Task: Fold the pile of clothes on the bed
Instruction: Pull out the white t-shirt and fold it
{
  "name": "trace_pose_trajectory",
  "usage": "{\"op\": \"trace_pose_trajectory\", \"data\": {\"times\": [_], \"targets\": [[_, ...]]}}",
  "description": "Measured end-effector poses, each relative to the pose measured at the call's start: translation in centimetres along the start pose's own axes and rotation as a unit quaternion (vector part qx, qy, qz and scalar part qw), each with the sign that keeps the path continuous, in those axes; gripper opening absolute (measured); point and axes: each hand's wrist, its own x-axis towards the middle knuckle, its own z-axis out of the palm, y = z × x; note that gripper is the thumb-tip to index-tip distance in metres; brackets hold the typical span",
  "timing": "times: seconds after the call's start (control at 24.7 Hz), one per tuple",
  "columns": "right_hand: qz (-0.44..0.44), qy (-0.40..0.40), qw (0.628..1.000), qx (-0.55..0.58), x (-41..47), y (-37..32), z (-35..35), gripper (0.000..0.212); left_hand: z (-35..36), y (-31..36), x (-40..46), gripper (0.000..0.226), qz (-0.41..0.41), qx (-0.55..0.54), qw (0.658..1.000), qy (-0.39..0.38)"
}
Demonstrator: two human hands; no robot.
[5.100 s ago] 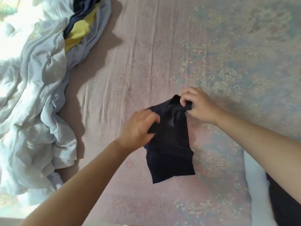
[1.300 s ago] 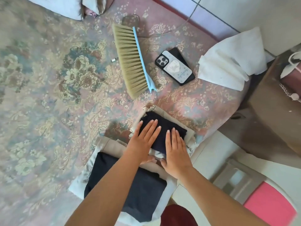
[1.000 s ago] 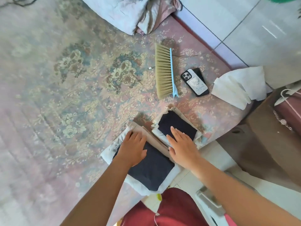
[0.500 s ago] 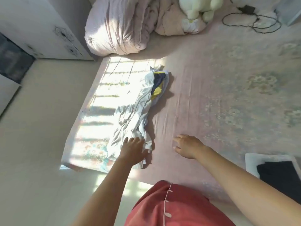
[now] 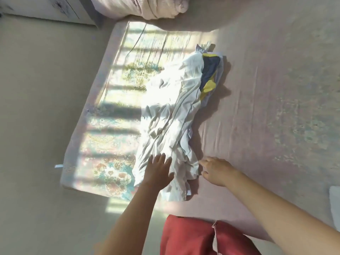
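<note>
Both hands are now reaching the pile of clothes [image 5: 171, 115] lying on the bed [image 5: 257, 107]: the left hand [image 5: 159, 172] is resting on its near end, grip open, while the right hand [image 5: 215, 170] is touching its edge, fingers loosely curled, holding nothing.

Single head-worn view looks steeply down, close over the bed [image 5: 257, 107].
</note>
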Motion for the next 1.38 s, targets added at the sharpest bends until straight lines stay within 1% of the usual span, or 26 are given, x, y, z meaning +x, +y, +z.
{"op": "trace_pose_trajectory", "data": {"times": [0.04, 0.12, 0.16, 0.2, 0.24, 0.28, 0.32, 0.36, 0.41, 0.45, 0.49, 0.53, 0.57, 0.65, 0.69, 0.77, 0.81, 0.85, 0.89, 0.93, 1.05, 1.09, 1.13, 1.22, 1.3, 1.38], "targets": [[-0.017, -0.037, 0.999, -0.002, 5.7, -2.4, 2.2, 0.053, 4.8, -3.3, 3.2, 0.076, 0.011, 0.013, 0.999, -0.034], [-0.053, -0.070, 0.996, -0.013, 8.5, -4.5, 4.0, 0.056, 8.2, -5.3, 4.6, 0.093, 0.056, 0.070, 0.994, -0.065], [-0.064, -0.062, 0.996, 0.006, 9.5, -5.1, 4.9, 0.055, 9.5, -6.0, 4.7, 0.097, 0.087, 0.077, 0.992, -0.043], [-0.047, -0.032, 0.995, 0.079, 10.5, -5.6, 5.8, 0.051, 10.3, -6.9, 4.6, 0.093, 0.119, 0.063, 0.991, -0.019], [-0.010, 0.015, 0.981, 0.194, 11.0, -6.1, 6.3, 0.047, 11.1, -8.2, 4.7, 0.079, 0.163, 0.027, 0.985, 0.048], [0.029, 0.047, 0.955, 0.293, 10.2, -6.0, 5.4, 0.043, 10.9, -8.6, 4.6, 0.062, 0.191, -0.017, 0.971, 0.144], [0.058, 0.064, 0.927, 0.366, 9.0, -5.8, 3.9, 0.041, 10.1, -9.0, 4.7, 0.050, 0.194, -0.069, 0.956, 0.208], [0.079, 0.078, 0.897, 0.429, 7.7, -5.3, 2.5, 0.039, 8.9, -9.0, 4.5, 0.042, 0.191, -0.118, 0.944, 0.240], [0.091, 0.099, 0.863, 0.487, 5.9, -5.2, 0.3, 0.039, 6.4, -8.7, 3.9, 0.035, 0.179, -0.161, 0.940, 0.242], [0.093, 0.116, 0.827, 0.542, 3.9, -5.5, -2.0, 0.039, 3.6, -8.1, 3.4, 0.031, 0.154, -0.206, 0.941, 0.219], [0.093, 0.117, 0.801, 0.580, 3.0, -5.3, -2.9, 0.039, 2.4, -7.1, 3.8, 0.034, 0.110, -0.242, 0.949, 0.172], [0.095, 0.116, 0.794, 0.589, 2.7, -5.4, -3.6, 0.039, 1.9, -6.3, 4.7, 0.040, 0.066, -0.264, 0.954, 0.125], [0.104, 0.116, 0.799, 0.581, 3.2, -5.5, -3.7, 0.038, 1.8, -5.6, 5.9, 0.046, 0.020, -0.271, 0.958, 0.086], [0.145, 0.110, 0.802, 0.569, 6.7, -5.5, -1.2, 0.036, 4.0, -3.8, 9.1, 0.046, -0.071, -0.304, 0.949, 0.034], [0.163, 0.112, 0.796, 0.572, 7.9, -5.8, -0.4, 0.035, 4.8, -3.2, 9.9, 0.037, -0.105, -0.335, 0.936, 0.037], [0.167, 0.089, 0.808, 0.558, 10.3, -5.4, 1.1, 0.033, 6.2, -2.3, 10.0, 0.020, -0.164, -0.443, 0.873, 0.123], [0.168, 0.062, 0.819, 0.545, 11.0, -4.8, 1.7, 0.030, 6.5, -1.8, 9.3, 0.024, -0.196, -0.477, 0.841, 0.162], [0.168, 0.045, 0.822, 0.543, 11.2, -4.5, 1.6, 0.029, 6.4, -1.8, 8.2, 0.028, -0.211, -0.487, 0.824, 0.200], [0.164, 0.042, 0.815, 0.554, 11.3, -4.4, 1.7, 0.034, 6.1, -1.7, 6.9, 0.027, -0.208, -0.476, 0.824, 0.226], [0.168, 0.052, 0.793, 0.583, 11.3, -4.3, 1.5, 0.043, 5.5, -1.6, 5.7, 0.025, -0.187, -0.461, 0.836, 0.233], [0.158, 0.086, 0.690, 0.702, 11.2, -4.9, -1.2, 0.037, 2.9, -0.4, 3.1, 0.021, -0.054, -0.366, 0.905, 0.208], [0.163, 0.121, 0.668, 0.716, 11.5, -4.5, -2.4, 0.035, 2.2, -0.1, 2.4, 0.019, -0.010, -0.325, 0.923, 0.205], [0.171, 0.175, 0.670, 0.700, 11.1, -3.6, -3.8, 0.034, 1.2, -0.1, 1.8, 0.017, 0.013, -0.305, 0.929, 0.211], [0.188, 0.287, 0.706, 0.619, 9.2, -1.4, -5.6, 0.029, -0.5, -1.0, 1.5, 0.018, 0.015, -0.330, 0.922, 0.202], [0.177, 0.288, 0.709, 0.619, 6.7, 0.6, -4.2, 0.031, -1.4, -1.9, 3.2, 0.023, -0.023, -0.358, 0.908, 0.215], [0.185, 0.240, 0.695, 0.652, 3.2, 2.0, -0.3, 0.026, -2.4, -1.3, 7.3, 0.031, -0.070, -0.340, 0.907, 0.239]]}}
